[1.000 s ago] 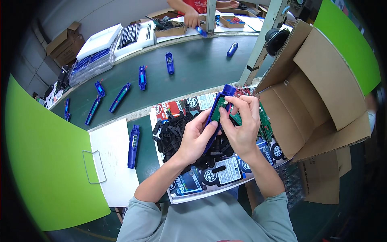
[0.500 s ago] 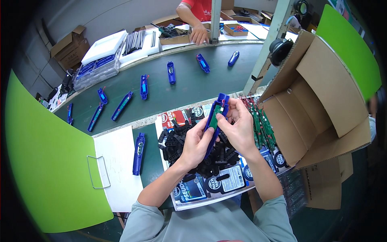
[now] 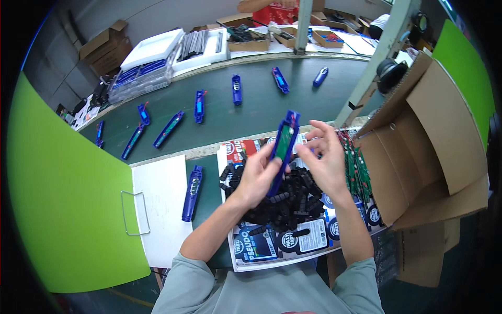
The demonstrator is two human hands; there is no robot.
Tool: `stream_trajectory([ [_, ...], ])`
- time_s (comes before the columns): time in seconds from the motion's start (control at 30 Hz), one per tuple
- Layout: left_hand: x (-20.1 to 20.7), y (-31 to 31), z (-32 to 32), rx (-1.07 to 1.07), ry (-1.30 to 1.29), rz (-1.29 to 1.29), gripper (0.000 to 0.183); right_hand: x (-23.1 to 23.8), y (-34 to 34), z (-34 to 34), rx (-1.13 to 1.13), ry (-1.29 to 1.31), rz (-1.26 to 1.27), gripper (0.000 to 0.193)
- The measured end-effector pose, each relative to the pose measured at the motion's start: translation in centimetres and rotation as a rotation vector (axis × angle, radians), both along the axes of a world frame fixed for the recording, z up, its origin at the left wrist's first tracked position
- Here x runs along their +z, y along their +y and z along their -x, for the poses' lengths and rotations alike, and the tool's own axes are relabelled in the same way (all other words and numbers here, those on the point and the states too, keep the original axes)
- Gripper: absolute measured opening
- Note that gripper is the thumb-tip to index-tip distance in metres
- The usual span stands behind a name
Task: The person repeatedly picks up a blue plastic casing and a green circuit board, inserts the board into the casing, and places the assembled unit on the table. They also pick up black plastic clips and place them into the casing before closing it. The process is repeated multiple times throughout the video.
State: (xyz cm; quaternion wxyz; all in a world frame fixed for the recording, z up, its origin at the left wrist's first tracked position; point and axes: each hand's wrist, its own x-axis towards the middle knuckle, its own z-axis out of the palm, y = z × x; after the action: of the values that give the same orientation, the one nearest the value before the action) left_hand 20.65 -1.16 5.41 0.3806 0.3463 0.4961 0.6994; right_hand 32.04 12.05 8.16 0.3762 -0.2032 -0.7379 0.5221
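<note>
My left hand [image 3: 256,179] grips a long blue plastic housing [image 3: 293,121], held tilted above a heap of small black ribbed parts [image 3: 298,206]. Inside the housing lies a green circuit board [image 3: 284,141], with a bit of red wire near its upper end. Just right of it, my right hand [image 3: 328,165] is open, fingers apart and nothing seen in them. Beyond that hand lies a bundle of narrow green circuit boards with red wires [image 3: 357,170]. Another blue housing [image 3: 192,193] rests on the green surface to the left.
Several blue housings [image 3: 199,106] lie spread along the green belt [image 3: 219,118] ahead. An open cardboard box [image 3: 402,167] stands at right, beside a metal post [image 3: 379,65]. A green panel [image 3: 73,199] and a white board [image 3: 159,209] are at left. A person in red [image 3: 277,13] is across the belt.
My right hand has let go of the housing and drawn slightly right, its fingers opening. My left hand still holds the housing. The whole view has shifted a little.
</note>
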Motion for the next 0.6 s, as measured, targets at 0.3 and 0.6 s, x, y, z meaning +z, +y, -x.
stream_trajectory([
  [0.3,-12.5,5.5,26.9,0.798,0.64,0.504,0.044,-2.7,3.2,-4.1,-0.132,-0.217,-0.101,0.035],
  [0.6,-12.4,5.9,28.4,0.729,1.16,0.911,0.046,-5.0,4.5,-5.1,0.015,-0.471,-0.35,0.016],
])
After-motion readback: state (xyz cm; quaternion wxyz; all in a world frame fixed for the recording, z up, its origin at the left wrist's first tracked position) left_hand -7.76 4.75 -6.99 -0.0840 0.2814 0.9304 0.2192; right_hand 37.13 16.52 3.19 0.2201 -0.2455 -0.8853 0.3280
